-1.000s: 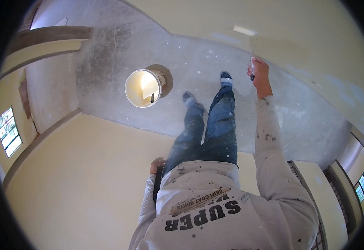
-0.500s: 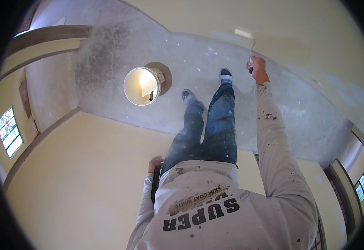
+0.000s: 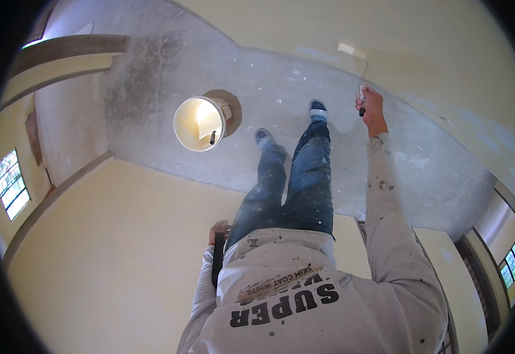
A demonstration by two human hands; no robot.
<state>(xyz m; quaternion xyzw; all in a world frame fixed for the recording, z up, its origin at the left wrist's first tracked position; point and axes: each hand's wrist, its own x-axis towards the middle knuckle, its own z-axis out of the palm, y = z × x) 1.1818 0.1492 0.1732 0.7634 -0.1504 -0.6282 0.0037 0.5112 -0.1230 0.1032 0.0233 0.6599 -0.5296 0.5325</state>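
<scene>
My right hand (image 3: 371,105) is wrapped round the dark handle of a small paint roller (image 3: 352,51). Its pale sleeve lies against the cream wall (image 3: 434,35), and a thin wire frame joins it to the handle. Low beside my hip, my left hand (image 3: 219,229) has its fingers curled, next to a long black object (image 3: 218,259). The body hides most of these fingers, and what they hold is unclear. On the floor to the left of my feet stands a white bucket (image 3: 179,131), pale inside, with a black-handled tool (image 3: 212,137) in it.
Grey concrete floor (image 3: 151,118) with pale spatters runs along the foot of the wall. Behind me is another cream wall (image 3: 121,236). Barred windows (image 3: 12,184) show at the far left and far right. Both my feet (image 3: 319,110) stand near the wall.
My right hand and the roller have shifted slightly to the right, the hand a little lower in the picture. My left hand stays by my hip, and the bucket stands where it was.
</scene>
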